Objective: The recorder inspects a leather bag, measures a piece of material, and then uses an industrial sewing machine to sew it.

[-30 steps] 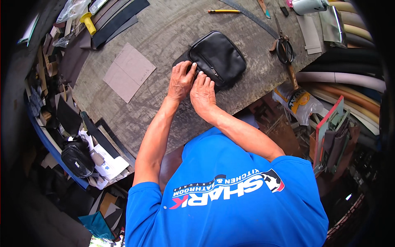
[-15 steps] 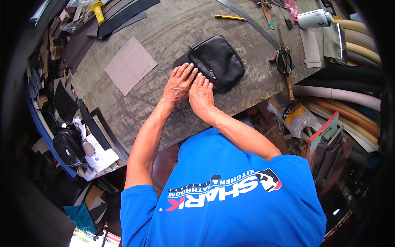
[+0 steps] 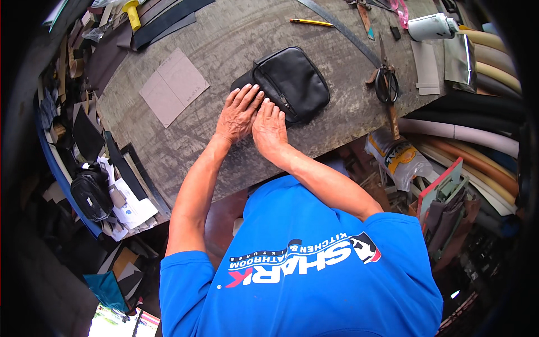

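A black leather bag, small and rounded at the corners, lies tilted on the worn workbench. A zipper with a metal pull runs along its near side. My left hand rests over the bag's near left part, its fingers stretched out and slightly apart. Close beside it, my right hand grips the near edge next to the zipper pull, with fingers bent and pressed together. The right thumb is hidden, as is the part of the bag under both hands.
A greyish-pink square sheet lies left of the bag. Beyond it are a yellow pencil and a metal ruler. Black-handled scissors and a white bottle lie right. Material scraps crowd the left edge; rolls fill the right.
The whole view has shifted slightly. Both hands keep nearly the same place and pose on the bag.
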{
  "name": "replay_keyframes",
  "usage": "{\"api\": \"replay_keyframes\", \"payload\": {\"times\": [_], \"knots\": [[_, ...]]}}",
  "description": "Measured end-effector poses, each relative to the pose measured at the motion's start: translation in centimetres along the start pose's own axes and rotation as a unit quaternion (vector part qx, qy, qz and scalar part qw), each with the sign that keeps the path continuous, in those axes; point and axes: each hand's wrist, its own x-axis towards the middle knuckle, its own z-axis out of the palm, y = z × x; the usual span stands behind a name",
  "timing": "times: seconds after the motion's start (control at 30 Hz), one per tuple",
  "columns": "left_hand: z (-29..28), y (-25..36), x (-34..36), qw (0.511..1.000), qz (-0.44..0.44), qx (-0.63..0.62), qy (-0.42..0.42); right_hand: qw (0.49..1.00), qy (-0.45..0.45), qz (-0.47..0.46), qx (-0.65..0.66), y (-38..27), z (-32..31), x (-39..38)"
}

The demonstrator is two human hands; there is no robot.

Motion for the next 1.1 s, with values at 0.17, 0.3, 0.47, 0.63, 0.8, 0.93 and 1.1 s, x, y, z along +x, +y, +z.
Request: {"api": "replay_keyframes", "payload": {"times": [0.17, 0.3, 0.47, 0.63, 0.8, 0.93, 1.1], "knots": [[-0.9, 0.1, 0.0, 0.999, -0.021, 0.003, -0.030, 0.934, 0.133, 0.032, 0.329, 8.5, -3.0, 2.0], [-1.5, 0.3, 0.2, 0.999, 0.001, 0.008, -0.032, 0.930, 0.143, 0.123, 0.314, 15.8, 0.0, 4.7], [-1.6, 0.5, 0.0, 0.998, -0.012, 0.008, -0.054, 0.909, 0.064, 0.117, 0.395, 17.2, 3.2, 6.2], [-1.7, 0.9, 0.2, 0.997, -0.027, 0.015, -0.077, 0.932, 0.122, 0.109, 0.324, 16.2, 3.0, 5.5], [-1.6, 1.1, 0.3, 0.998, -0.031, 0.010, -0.059, 0.944, 0.119, 0.095, 0.293, 15.7, 2.8, 5.3], [-1.7, 0.8, 0.3, 0.998, -0.033, -0.005, -0.062, 0.938, 0.138, 0.086, 0.305, 15.9, 2.5, 5.2], [-2.1, 1.1, 0.4, 0.996, -0.043, -0.001, -0.078, 0.913, 0.132, 0.061, 0.381, 16.7, 0.8, 5.3]]}}
